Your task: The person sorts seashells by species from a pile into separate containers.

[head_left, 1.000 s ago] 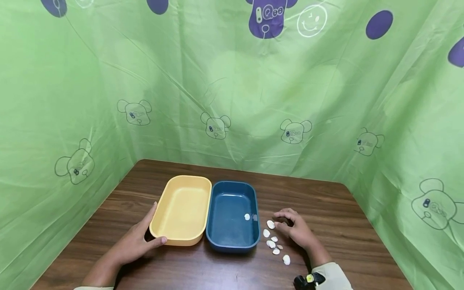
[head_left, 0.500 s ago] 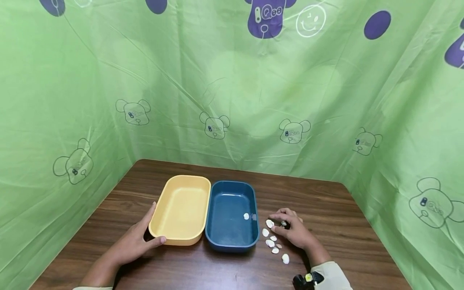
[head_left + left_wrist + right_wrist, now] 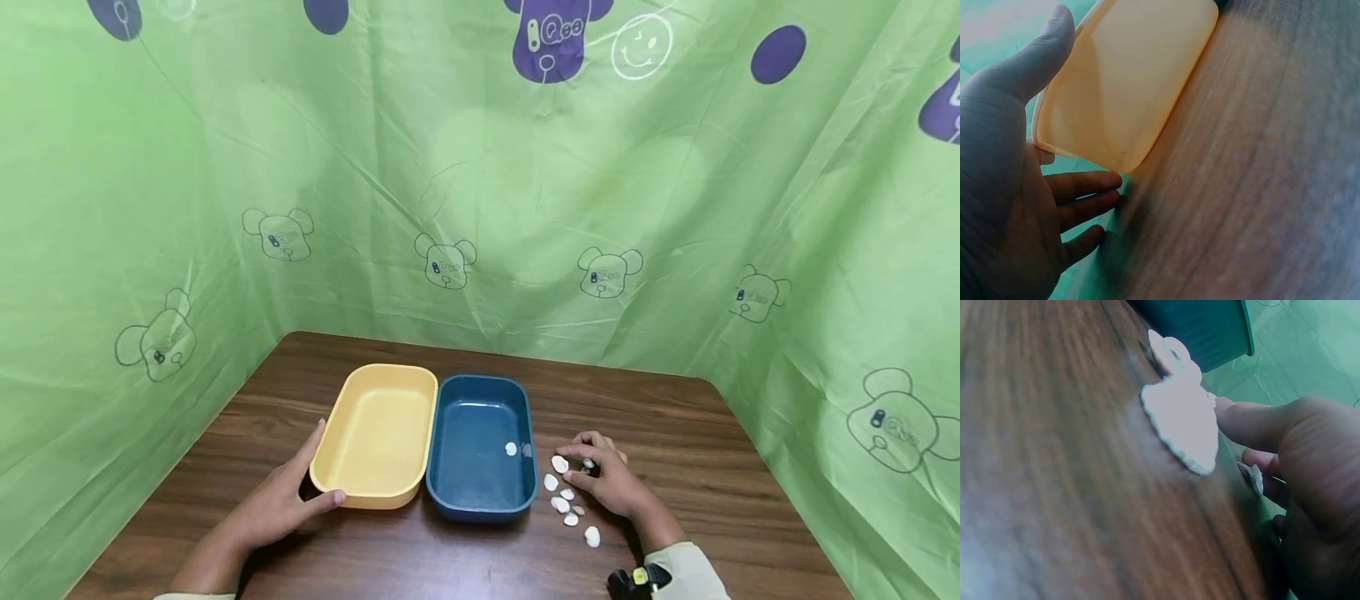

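Note:
My left hand (image 3: pixel 276 502) rests at the near-left corner of the yellow tray (image 3: pixel 378 498). Its thumb lies on the front rim and its fingers spread along the left side; the left wrist view shows them extended by the tray wall. My right hand (image 3: pixel 609 477) is low over the table, with index finger and thumb loosely bent beside a white seashell (image 3: pixel 559 465). Beneath that hand a greyish shell (image 3: pixel 588 463) shows, close to the fingers in the right wrist view too. A large white shell (image 3: pixel 1182 422) lies near the thumb tip there.
The blue tray (image 3: pixel 482 514) stands right beside the yellow one, with a white shell (image 3: pixel 511 448) inside. Several small shells (image 3: pixel 560 505) lie on the wooden table (image 3: pixel 675 417) right of it. A green printed curtain (image 3: pixel 510 183) encloses the back and sides.
My right hand has shifted slightly left around the white shell, and the greyish shell under it has come into view. The left hand and both trays stay put.

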Tool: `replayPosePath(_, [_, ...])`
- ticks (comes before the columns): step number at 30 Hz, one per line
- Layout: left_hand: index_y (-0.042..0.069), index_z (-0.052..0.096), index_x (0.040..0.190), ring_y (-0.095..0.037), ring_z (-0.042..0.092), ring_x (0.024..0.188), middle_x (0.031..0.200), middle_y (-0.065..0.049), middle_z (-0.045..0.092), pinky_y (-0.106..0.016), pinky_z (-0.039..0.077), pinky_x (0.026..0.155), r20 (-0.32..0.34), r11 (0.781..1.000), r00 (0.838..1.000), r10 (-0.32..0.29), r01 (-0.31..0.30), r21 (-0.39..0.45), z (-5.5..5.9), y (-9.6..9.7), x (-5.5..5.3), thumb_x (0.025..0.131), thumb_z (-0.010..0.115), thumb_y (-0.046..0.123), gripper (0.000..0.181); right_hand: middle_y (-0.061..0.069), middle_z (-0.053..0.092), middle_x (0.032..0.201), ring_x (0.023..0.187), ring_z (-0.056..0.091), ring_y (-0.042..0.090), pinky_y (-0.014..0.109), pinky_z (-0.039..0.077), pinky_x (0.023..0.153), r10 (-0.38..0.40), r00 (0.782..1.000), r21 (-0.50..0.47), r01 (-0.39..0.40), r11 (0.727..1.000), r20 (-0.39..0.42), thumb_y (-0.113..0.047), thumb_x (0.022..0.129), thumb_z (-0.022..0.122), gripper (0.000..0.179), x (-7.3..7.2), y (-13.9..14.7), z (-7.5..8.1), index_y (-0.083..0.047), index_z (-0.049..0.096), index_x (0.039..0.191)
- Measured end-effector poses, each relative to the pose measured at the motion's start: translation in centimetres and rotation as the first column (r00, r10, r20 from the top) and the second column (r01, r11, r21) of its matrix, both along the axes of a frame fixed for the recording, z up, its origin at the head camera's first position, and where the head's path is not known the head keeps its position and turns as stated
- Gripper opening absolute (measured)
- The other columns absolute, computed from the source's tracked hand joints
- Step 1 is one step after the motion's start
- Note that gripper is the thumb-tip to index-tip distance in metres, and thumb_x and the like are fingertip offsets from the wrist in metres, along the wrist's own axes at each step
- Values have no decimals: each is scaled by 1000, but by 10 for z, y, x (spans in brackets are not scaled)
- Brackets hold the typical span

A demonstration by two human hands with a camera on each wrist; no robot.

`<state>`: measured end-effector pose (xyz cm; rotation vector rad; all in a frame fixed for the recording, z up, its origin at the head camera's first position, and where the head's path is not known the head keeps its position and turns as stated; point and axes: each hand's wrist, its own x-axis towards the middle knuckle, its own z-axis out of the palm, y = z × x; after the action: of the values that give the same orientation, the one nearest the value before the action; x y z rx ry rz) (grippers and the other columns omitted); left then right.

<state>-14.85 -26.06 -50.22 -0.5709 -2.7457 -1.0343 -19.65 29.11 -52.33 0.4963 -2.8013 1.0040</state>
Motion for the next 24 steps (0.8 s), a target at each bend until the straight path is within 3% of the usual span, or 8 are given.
replayPosePath(3, [12,8,177,-51,55,144,167,-34,45,-46,53,111,-1,1000,1000,2,-2,4,-1,0,1,93,87,39,119,2,63,126,125,52,28,49,29,97,-11,1000,-1,11,1000,11,-19,93,87,29,-1,0,-1,-26,83,120])
replayPosePath(7, [14,9,178,-51,54,145,168,-33,44,-19,43,111,-1,1000,1000,2,-2,28,-2,1,1,93,87,39,118,0,63,124,126,51,28,48,28,97,-24,999,-10,25,1000,21,-18,92,87,26,-2,0,-4,-30,82,115])
replayPosePath(9, [15,8,178,-51,54,145,168,-33,44,-16,41,110,-1,1000,1000,0,0,29,-3,1,1,94,87,39,117,0,63,124,126,51,29,48,28,97,-29,999,-15,29,999,21,-18,92,87,26,-3,0,-5,-31,82,115])
replayPosePath(12, [15,8,178,-51,54,145,168,-34,43,-22,45,110,5,1000,1000,2,-2,21,-3,1,2,94,87,39,118,0,63,124,126,51,29,48,28,97,-33,999,-21,34,999,22,-20,93,87,24,-3,0,-6,-31,82,114])
replayPosePath(16, [14,7,178,-52,55,144,168,-34,43,-39,51,111,10,1000,1000,4,-4,12,-2,1,2,93,87,39,119,2,65,125,126,52,31,47,29,96,-32,999,-20,32,999,7,-21,94,86,23,-2,1,-6,-29,82,115])
replayPosePath(21, [13,7,178,-52,55,144,168,-34,43,-52,52,111,7,1000,1000,7,-7,3,-1,1,0,94,86,39,119,3,67,125,125,54,31,48,30,97,-49,999,-49,50,998,13,-21,95,85,22,-2,1,-2,-28,83,116])
replayPosePath(24, [14,7,178,-52,54,145,168,-33,43,-43,52,111,10,1000,1000,10,-10,-4,-1,0,0,94,86,40,118,1,67,126,126,55,28,49,31,101,-68,997,-76,71,995,41,-23,96,85,21,-3,1,-2,-29,83,116])
